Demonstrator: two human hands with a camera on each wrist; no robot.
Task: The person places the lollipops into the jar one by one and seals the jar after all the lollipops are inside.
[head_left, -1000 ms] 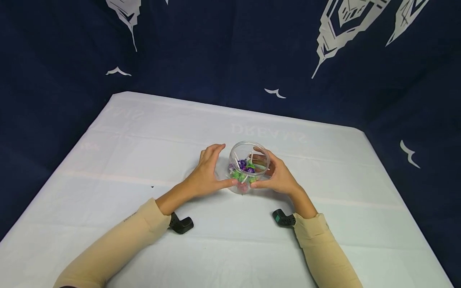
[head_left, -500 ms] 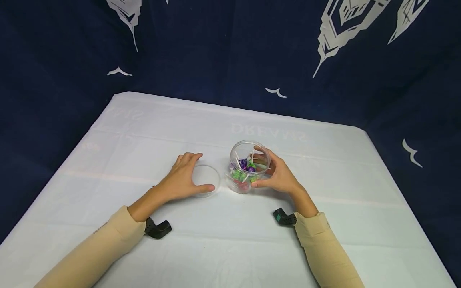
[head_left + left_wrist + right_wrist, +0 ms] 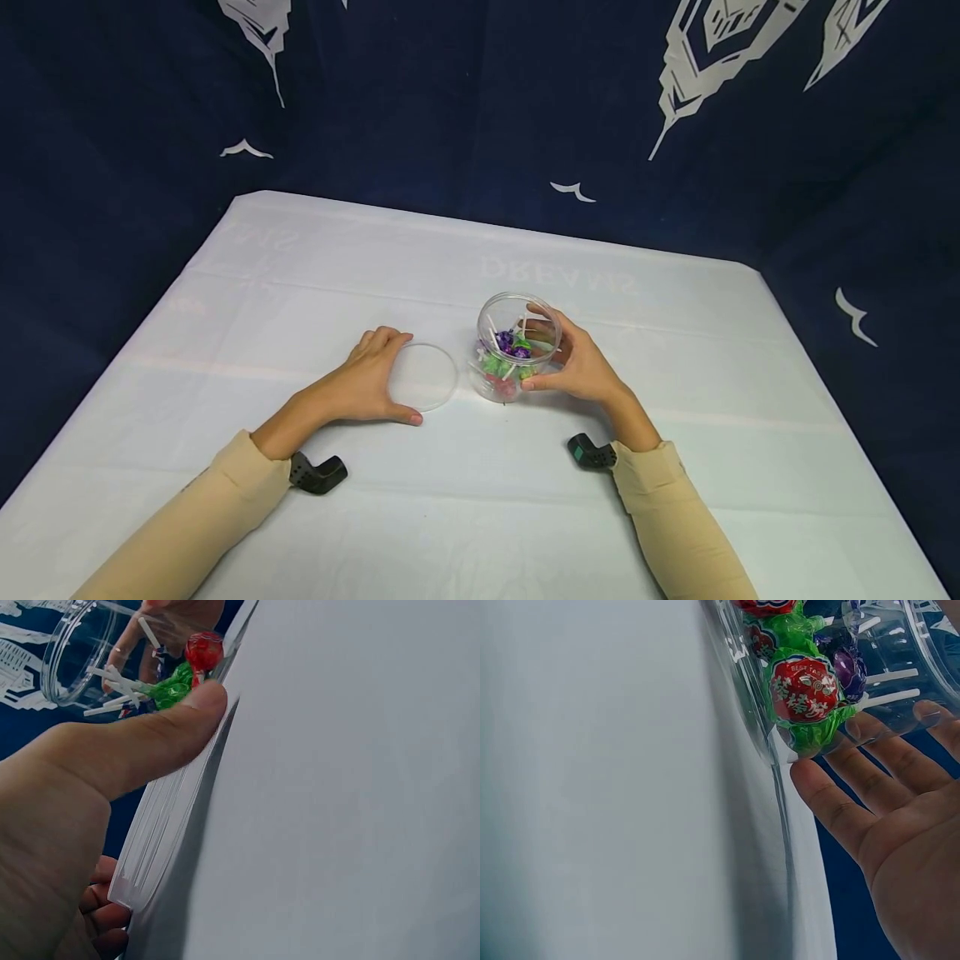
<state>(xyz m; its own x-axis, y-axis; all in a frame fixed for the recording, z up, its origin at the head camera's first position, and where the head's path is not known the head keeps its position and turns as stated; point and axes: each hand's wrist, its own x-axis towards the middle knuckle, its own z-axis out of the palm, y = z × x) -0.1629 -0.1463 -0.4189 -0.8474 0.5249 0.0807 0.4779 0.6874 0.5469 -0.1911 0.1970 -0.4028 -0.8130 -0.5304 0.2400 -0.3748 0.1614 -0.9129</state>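
A clear round jar stands upright on the white table, its mouth uncovered. Several lollipops with purple, green and red wrappers and white sticks lie inside it. My right hand holds the jar from the right, thumb at the front and fingers round the back. In the right wrist view, fingertips touch the clear wall. To the left of the jar lies a clear round lid, flat on the table. My left hand curves round the lid's left side, with thumb and fingers at its rim.
A white cloth covers the table. Behind it hangs a dark blue curtain with white prints. A black wrist device is on the left arm, and another black device is on the right.
My left hand has left the jar's left side and moved left to the lid, lowering round its rim. My right hand and the jar have stayed in place.
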